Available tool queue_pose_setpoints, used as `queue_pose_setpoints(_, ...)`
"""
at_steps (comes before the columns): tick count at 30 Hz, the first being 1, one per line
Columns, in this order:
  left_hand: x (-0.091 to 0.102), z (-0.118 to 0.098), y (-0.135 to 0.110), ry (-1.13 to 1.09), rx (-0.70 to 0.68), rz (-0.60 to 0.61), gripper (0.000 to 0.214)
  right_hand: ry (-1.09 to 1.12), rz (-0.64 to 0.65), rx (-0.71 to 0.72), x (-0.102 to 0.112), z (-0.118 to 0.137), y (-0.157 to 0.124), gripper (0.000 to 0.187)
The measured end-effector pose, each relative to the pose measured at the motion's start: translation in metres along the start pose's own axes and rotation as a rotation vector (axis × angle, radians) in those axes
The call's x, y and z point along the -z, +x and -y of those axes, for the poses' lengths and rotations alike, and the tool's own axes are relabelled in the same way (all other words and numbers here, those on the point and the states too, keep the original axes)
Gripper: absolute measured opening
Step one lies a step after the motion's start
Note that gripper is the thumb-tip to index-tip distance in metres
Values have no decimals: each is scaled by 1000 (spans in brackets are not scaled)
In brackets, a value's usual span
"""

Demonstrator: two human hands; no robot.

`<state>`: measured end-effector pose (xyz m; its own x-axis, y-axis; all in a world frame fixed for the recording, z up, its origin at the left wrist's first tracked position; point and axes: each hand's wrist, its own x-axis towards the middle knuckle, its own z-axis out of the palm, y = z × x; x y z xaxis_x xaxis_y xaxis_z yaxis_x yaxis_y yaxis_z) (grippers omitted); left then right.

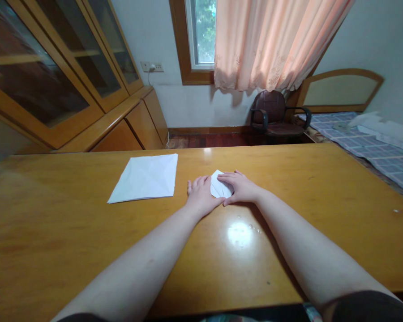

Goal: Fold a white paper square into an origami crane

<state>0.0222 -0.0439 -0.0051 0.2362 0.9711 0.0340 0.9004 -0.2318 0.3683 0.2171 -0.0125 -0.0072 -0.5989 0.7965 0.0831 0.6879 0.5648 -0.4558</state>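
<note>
Left hand [201, 195] and right hand [241, 188], grip released, press flat on a small folded paper [219, 186] on the surface [53, 232], near a larger sheet [146, 178].

Your bare left arm [147, 264] and right arm [305, 250] stretched forward and converging, left hand [201, 195] palm down, fingers together pointing away, right hand [241, 188] flat, palm down, fingers angled toward the left, thumbs nearly meeting, wrists low, neither hand curled closed
</note>
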Motion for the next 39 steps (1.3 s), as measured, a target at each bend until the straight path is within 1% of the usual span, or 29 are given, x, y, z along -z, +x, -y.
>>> queue_pose_setpoints(3, 2, 1, 1, -5, 3, 12, 85, 12, 19, 13, 1, 2, -1, 89)
queue_pose_setpoints(7, 6, 4, 3, -6, 39, -15, 73, 26, 22, 22, 2, 4, -1, 87)
queue_pose_setpoints(12, 11, 14, 9, -25, 69, -57, 39, 26, 33, 12, 3, 5, -2, 86)
queue_pose_setpoints(15, 13, 18, 12, -39, 75, -73, 28, 32, 35, 21, 4, 5, -2, 86)
queue_pose_setpoints(25, 16, 19, 14, -33, 97, -105, 20, 39, 65, 46, 6, 6, -3, 86)
queue_pose_setpoints(32, 17, 20, 15, 4, 125, -108, 20, 46, 61, 48, 6, 6, -3, 85)
queue_pose_setpoints(39, 16, 22, 16, 11, 137, -134, 18, 78, 66, 45, 7, 7, -2, 78)
